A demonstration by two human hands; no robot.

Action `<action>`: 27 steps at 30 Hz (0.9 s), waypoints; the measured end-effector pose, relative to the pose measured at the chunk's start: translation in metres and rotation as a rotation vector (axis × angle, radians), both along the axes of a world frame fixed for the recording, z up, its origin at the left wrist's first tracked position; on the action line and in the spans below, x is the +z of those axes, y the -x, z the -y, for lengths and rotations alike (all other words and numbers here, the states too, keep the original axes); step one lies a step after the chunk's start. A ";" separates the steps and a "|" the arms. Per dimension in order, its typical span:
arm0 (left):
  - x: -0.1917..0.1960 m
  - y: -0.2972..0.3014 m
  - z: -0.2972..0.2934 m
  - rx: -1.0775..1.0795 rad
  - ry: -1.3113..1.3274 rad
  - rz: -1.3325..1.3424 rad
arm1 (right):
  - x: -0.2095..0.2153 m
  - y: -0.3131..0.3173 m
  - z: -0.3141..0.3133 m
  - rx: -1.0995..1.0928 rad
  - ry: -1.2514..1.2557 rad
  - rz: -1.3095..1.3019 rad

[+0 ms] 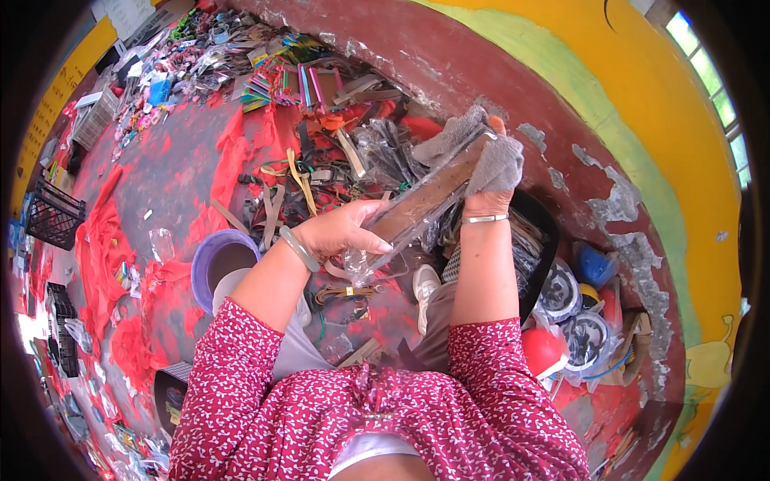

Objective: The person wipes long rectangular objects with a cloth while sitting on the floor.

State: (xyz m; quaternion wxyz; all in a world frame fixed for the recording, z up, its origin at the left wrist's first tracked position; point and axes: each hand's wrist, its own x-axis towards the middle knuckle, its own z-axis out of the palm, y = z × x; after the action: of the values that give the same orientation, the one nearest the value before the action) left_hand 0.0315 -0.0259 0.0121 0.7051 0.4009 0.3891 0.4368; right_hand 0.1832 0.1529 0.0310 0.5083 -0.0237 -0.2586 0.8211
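Right hand (488,200), through grey cloth (499,164), and bare left hand (345,232) close fingers (371,241) around a long, brown, clear-plastic-sleeved strip (425,196), likely light, slippery, best held by both ends.

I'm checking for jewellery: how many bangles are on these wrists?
2: a pale bangle on the left wrist and a silver bangle on the right wrist. More may be hidden under the sleeves.

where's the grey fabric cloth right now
In the head view, just right of centre, the grey fabric cloth is in the right hand, against the upper end of the long brown piece in clear plastic, above the silver bracelet.
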 end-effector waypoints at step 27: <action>0.003 -0.013 0.000 0.217 -0.056 0.378 | 0.005 0.023 0.005 0.019 0.469 0.109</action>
State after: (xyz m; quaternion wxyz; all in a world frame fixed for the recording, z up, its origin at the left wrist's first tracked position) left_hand 0.0449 -0.0263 0.0146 0.7029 0.2871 0.2785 0.5882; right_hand 0.1607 0.1482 0.0361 0.4664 -0.1827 -0.0881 0.8610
